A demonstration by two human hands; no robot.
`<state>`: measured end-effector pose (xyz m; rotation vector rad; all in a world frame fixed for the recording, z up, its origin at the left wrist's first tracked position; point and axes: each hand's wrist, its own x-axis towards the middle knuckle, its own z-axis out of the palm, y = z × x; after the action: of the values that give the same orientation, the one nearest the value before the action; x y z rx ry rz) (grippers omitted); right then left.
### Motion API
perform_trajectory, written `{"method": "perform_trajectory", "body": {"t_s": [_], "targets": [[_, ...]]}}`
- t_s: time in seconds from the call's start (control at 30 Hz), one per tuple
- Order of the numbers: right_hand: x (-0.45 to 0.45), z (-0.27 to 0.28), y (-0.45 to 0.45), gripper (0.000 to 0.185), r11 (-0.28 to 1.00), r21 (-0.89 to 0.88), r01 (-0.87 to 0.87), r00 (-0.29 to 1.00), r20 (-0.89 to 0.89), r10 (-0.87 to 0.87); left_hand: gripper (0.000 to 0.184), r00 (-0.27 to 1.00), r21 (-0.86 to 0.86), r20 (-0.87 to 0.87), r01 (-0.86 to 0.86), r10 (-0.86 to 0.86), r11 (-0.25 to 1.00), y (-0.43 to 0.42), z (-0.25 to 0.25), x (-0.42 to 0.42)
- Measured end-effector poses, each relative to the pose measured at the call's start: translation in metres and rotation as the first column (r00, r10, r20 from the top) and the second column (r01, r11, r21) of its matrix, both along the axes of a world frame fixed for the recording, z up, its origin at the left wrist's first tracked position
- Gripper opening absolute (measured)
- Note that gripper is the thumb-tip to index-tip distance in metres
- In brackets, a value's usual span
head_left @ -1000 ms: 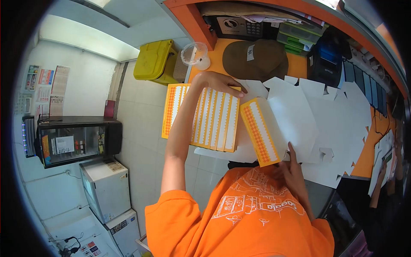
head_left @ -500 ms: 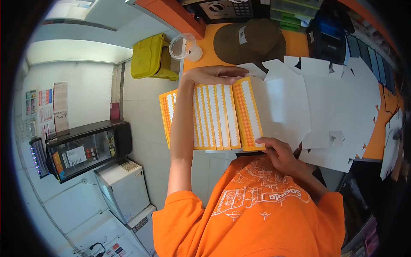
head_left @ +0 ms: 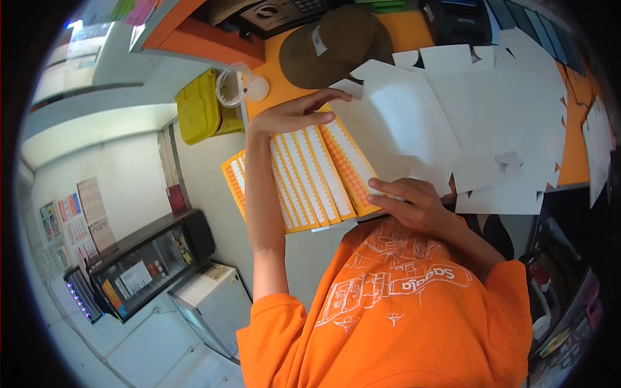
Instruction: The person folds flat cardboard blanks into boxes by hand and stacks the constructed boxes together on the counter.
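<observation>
Overlapping yellow-and-white patterned cardboard pieces point(head_left: 304, 178) lie in a fanned stack at the table's front left. The rightmost piece point(head_left: 349, 161), with an orange checked band, lies against a plain white cardboard sheet point(head_left: 404, 110). My left hand point(head_left: 294, 115) reaches over the far edge of the stack, fingers stretched out and thumb apart by the rightmost piece's top corner. The left forearm hides part of the stack. My right hand point(head_left: 414, 204) is closed at that piece's near corner, fingertips on its edge.
More white die-cut cardboard sheets point(head_left: 511, 123) spread over the orange table point(head_left: 576, 155) on the right. A brown cap point(head_left: 336, 45), a clear plastic cup point(head_left: 236, 85) and a black printer point(head_left: 456, 22) stand behind. A yellow bin point(head_left: 199, 110) is on the floor at left.
The view has shifted and turned. My left thumb has come apart from the fingers at the far edge. My right hand stays at the rightmost piece's near corner, now gripping further over it.
</observation>
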<state>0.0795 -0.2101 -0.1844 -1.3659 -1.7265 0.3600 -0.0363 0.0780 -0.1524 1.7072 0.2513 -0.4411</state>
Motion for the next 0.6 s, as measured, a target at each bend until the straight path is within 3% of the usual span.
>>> {"method": "perform_trajectory", "body": {"t_s": [0.13,0.23,0.33,0.37,0.47,0.57,0.6], "targets": [[-0.003,-0.005,-0.002,0.028,0.998,0.062,0.031,0.984,-0.175,-0.02,0.045,0.998,-0.032,-0.06,-0.036,0.034,0.999,0.002,-0.002,-0.001],[-0.005,-0.002,-0.007,0.025,0.998,-0.019,0.054,0.998,-0.03,-0.055,0.052,0.995,-0.121,-0.088,-0.057,0.046,0.991,0.002,-0.007,-0.002],[-0.008,-0.001,-0.007,0.024,0.989,0.05,0.141,0.982,0.122,-0.147,0.045,0.996,-0.004,-0.077,-0.038,0.037,0.999,-0.003,0.003,0.002],[-0.011,-0.003,-0.008,0.023,0.987,0.033,0.154,0.98,0.12,-0.157,0.05,0.997,-0.002,-0.07,0.026,-0.026,1.0,0.003,-0.002,-0.001],[-0.015,-0.004,-0.006,0.02,0.981,0.001,0.193,0.974,0.122,-0.191,0.048,0.998,-0.075,-0.059,0.01,-0.015,0.997,0.006,-0.014,-0.002],[-0.015,-0.001,0.003,0.016,0.981,-0.012,0.191,0.976,0.107,-0.189,0.048,0.984,-0.254,-0.165,-0.108,0.067,0.961,-0.002,-0.01,-0.001],[-0.017,-0.001,0.006,0.014,0.981,-0.029,0.189,0.978,0.096,-0.186,0.048,0.991,-0.172,-0.131,-0.042,0.02,0.984,0.0,-0.008,-0.001]]}}
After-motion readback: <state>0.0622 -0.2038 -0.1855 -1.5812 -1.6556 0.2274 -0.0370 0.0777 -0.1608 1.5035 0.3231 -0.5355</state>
